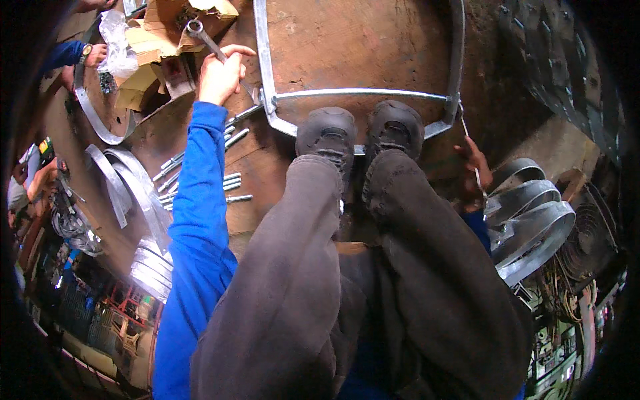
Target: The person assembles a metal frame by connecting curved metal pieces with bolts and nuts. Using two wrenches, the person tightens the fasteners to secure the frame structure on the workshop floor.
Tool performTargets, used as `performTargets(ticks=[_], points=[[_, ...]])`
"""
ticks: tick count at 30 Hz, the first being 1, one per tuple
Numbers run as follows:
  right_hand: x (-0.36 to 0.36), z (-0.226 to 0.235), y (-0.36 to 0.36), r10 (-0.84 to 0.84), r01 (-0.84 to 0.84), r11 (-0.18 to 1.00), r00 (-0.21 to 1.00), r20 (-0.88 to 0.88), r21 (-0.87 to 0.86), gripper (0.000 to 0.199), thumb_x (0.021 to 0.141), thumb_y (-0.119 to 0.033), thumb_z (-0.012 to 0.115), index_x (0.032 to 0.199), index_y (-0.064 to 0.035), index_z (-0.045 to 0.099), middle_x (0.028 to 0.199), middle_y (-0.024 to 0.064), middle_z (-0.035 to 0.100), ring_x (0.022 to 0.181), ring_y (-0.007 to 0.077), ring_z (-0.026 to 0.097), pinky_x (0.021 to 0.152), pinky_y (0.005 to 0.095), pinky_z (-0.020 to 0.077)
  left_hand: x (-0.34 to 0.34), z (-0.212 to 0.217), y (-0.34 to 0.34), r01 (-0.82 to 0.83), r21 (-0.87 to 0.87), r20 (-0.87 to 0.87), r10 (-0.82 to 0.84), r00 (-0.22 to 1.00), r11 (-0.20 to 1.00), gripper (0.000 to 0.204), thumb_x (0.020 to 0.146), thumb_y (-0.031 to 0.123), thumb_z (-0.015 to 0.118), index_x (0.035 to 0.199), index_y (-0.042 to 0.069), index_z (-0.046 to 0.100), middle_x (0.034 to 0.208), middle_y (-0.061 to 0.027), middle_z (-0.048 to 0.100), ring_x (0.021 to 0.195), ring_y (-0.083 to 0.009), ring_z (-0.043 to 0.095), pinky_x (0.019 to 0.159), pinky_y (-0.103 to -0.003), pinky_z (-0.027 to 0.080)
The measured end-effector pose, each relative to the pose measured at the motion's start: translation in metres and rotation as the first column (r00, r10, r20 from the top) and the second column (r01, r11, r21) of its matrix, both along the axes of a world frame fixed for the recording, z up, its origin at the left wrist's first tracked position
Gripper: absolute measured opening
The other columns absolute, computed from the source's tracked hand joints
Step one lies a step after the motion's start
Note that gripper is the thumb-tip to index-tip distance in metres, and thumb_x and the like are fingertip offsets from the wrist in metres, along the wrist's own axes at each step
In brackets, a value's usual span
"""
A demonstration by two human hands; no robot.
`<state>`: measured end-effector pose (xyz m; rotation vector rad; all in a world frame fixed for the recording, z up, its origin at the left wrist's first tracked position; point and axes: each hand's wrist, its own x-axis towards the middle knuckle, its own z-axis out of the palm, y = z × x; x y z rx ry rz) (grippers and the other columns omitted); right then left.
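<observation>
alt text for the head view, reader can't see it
A person's left hand and right hand each hold a wrench at opposite ends of a rod spanning a metal frame. Their shoes overlap its near bar; loose rods lie left.

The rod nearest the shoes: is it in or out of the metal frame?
In: the rod spans the frame, reaching both its sides.

- Reaches forward with left arm [200, 187].
- Grips with left hand [222, 75], extending index finger [241, 50].
- Grips with right hand [475, 164], out beside right leg [433, 247].
</observation>
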<state>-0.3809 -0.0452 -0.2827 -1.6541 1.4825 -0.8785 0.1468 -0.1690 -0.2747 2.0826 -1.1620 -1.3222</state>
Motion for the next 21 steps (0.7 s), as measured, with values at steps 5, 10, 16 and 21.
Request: performTargets(ticks=[5, 10, 16, 21], points=[[0.001, -0.003, 0.003, -0.146, 0.017, 0.851, 0.968, 0.206, 0.525, 0.039, 0.096, -0.017, 0.044, 0.128, 0.0023, 0.055, 0.107, 0.0113, 0.065, 0.078, 0.0102, 0.057, 0.066, 0.0224, 0.0438, 0.012, -0.014, -0.005, 0.053, 0.108, 0.147, -0.069, 0.987, 0.993, 0.025, 0.091, 0.019, 0.048, 0.103, 0.008, 0.068, 0.061, -0.0011, 0.059, 0.044, -0.0088, 0.05, 0.04, -0.026, 0.041], [0.014, -0.006, 0.001, -0.011, 0.015, 0.999, 0.993, -0.115, 0.034, 0.034, 0.097, -0.017, 0.046, 0.122, 0.002, 0.06, 0.095, 0.0093, 0.066, 0.072, 0.011, 0.059, 0.06, 0.0241, 0.0437, 0.002, -0.031, -0.032, 0.17, 0.219, 0.219, -0.218, 0.951, 0.961, 0.031, 0.092, 0.018, 0.044, 0.11, 0.003, 0.063, 0.062, -0.0033, 0.059, 0.044, -0.0119, 0.054, 0.043, -0.029, 0.045], [0.028, 0.034, -0.061, 0.057, -0.051, 0.998, 0.942, -0.331, 0.028, 0.039, 0.101, -0.029, 0.042, 0.102, -0.0013, 0.069, 0.065, 0.0048, 0.055, 0.062, 0.0137, 0.061, 0.054, 0.0282, 0.0462, -0.035, 0.0, 0.042, 0.265, -0.516, 0.496, 0.032, 0.868, 0.814, 0.02, 0.094, 0.013, 0.044, 0.095, 0.004, 0.061, 0.058, -0.0022, 0.054, 0.049, -0.008, 0.049, 0.048, -0.026, 0.039], [0.03, 0.036, -0.114, -0.005, 0.055, 0.983, 0.962, -0.272, 0.177, 0.045, 0.102, -0.032, 0.04, 0.084, -0.0013, 0.068, 0.064, 0.008, 0.058, 0.06, 0.0146, 0.057, 0.056, 0.0315, 0.0455, -0.053, -0.033, 0.172, 0.123, -0.606, 0.258, 0.047, 0.965, 0.786, 0.016, 0.087, -0.002, 0.048, 0.09, 0.004, 0.063, 0.067, -0.0082, 0.06, 0.06, -0.019, 0.061, 0.057, -0.03, 0.049]])
